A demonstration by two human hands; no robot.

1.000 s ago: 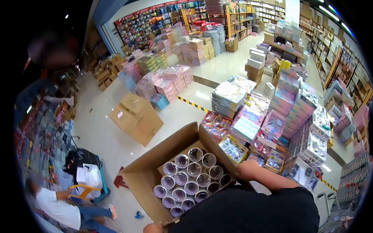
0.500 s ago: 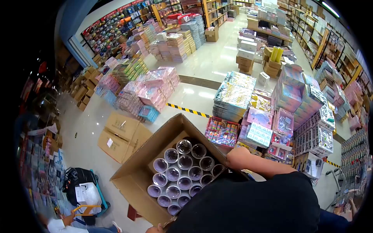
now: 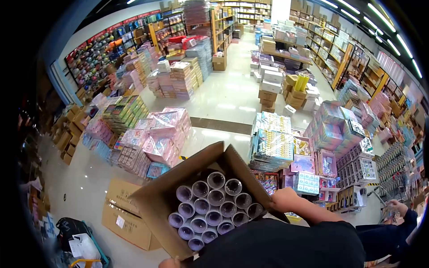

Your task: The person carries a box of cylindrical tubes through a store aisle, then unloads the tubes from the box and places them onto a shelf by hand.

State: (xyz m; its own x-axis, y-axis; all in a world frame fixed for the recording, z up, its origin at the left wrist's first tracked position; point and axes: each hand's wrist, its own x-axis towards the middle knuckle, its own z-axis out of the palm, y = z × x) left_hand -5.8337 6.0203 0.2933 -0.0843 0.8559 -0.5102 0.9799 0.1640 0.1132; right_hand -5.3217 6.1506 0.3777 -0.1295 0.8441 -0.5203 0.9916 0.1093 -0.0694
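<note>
Head view: brown cardboard box [image 3: 156,203], lower centre, holding clear round cups [image 3: 216,197]. Right hand [image 3: 286,200]: fingers clamped on rim. Left hand [image 3: 170,263]: finger state unclear. Level, even support advisable.

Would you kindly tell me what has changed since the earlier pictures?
The view has shifted, so the floor carton now appears lower and further left. Another person's hand has come into view at the right. Nothing was visibly taken up or let go: the left hand and right hand still hold the open box, with the cups inside.
</note>
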